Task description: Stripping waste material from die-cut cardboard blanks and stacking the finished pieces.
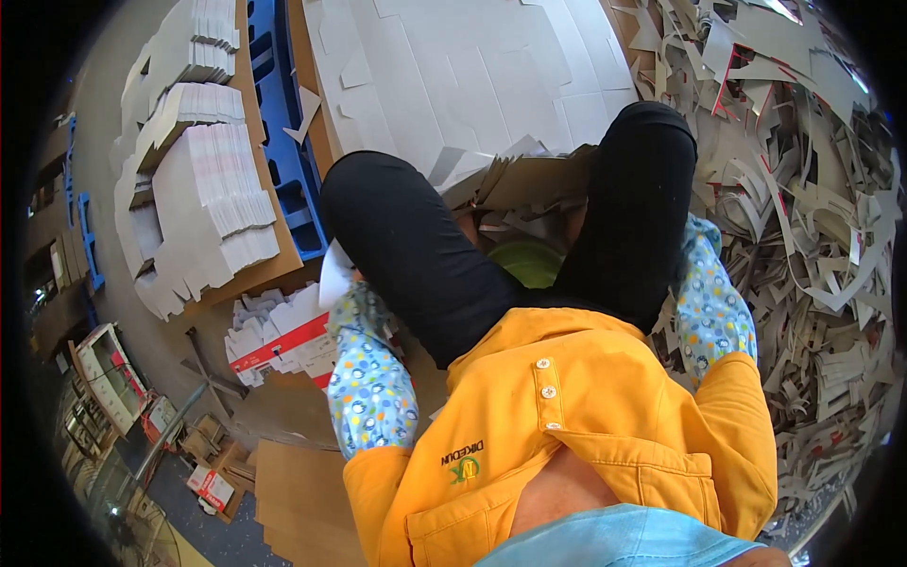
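The person sits with knees parted, shirt (pixel 586 387) nearest, trousers (pixel 416 246) beyond it; both arms reach forward and down, one outside each thigh, their forearms in patterned oversleeves. The left forearm (pixel 368 378) runs along the outer left thigh, its wrist by the knee; only a sliver of the left hand (pixel 357 276) shows, right beside a white sheet (pixel 333 276), and whether it grips the sheet I cannot tell. The right forearm (pixel 716 307) passes outside the right thigh, angled slightly inward; the right hand is hidden behind that leg, so its state cannot be told. A red-and-white box (pixel 283 352) with white pieces sits left of the left forearm; a green rounded thing (pixel 529 263) lies between the legs; farther out are card stacks (pixel 213 189), a blue pallet (pixel 288 123), flat sheets (pixel 472 66) past the knees, and heaped scraps (pixel 822 208) at right.
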Action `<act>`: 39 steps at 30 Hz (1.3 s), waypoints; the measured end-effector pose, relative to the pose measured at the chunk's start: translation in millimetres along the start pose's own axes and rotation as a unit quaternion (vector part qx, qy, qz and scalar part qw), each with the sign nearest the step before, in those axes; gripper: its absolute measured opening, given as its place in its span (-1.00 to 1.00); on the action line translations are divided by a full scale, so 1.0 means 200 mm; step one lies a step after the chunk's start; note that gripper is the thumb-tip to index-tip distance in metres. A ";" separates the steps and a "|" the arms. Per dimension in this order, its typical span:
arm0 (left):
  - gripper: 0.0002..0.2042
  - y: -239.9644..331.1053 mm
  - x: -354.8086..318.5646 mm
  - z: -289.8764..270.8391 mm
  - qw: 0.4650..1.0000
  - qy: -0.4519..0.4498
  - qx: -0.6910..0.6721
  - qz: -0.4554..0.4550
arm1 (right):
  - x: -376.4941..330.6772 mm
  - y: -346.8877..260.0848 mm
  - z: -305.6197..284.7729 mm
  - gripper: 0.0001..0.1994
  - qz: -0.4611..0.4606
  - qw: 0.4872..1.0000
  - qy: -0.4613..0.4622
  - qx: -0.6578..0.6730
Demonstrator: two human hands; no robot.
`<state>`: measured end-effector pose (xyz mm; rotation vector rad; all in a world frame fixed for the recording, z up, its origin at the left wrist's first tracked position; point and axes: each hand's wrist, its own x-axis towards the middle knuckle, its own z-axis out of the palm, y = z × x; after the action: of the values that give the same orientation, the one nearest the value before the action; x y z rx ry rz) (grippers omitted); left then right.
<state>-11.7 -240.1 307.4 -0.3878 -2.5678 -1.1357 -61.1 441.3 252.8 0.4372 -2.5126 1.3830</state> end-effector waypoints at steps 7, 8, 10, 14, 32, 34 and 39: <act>-0.65 0.33 0.11 -0.21 0.998 0.017 0.056 0.012 | -0.02 -0.03 -0.03 -0.63 0.024 0.997 0.028 0.060; -0.64 0.40 0.23 -0.25 0.994 0.067 0.083 -0.020 | -0.03 -0.02 -0.04 -0.63 0.029 0.997 0.034 0.067; -0.61 0.79 0.46 -0.27 0.987 0.123 0.101 0.026 | -0.05 -0.03 -0.05 -0.63 0.041 0.995 0.045 0.084; -0.58 1.18 0.80 0.09 0.984 -0.002 0.124 0.131 | -0.09 -0.03 -0.07 -0.62 0.061 0.989 0.066 0.117; -0.61 0.74 0.07 1.26 0.770 -0.552 0.303 0.106 | -0.16 0.17 -0.04 -0.58 0.166 0.873 0.245 0.388; -0.54 0.72 0.13 1.25 0.748 -0.597 0.287 0.048 | -0.14 -0.04 -0.01 -0.71 0.161 0.931 0.278 0.175; -0.38 0.80 0.23 1.17 0.787 -0.589 0.175 0.056 | -0.12 -0.78 0.05 -0.87 -0.058 0.893 0.398 -0.202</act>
<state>-34.2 45.8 281.1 -1.5120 -3.5626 -0.2788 18.6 357.2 360.0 -0.0703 -1.9469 0.7277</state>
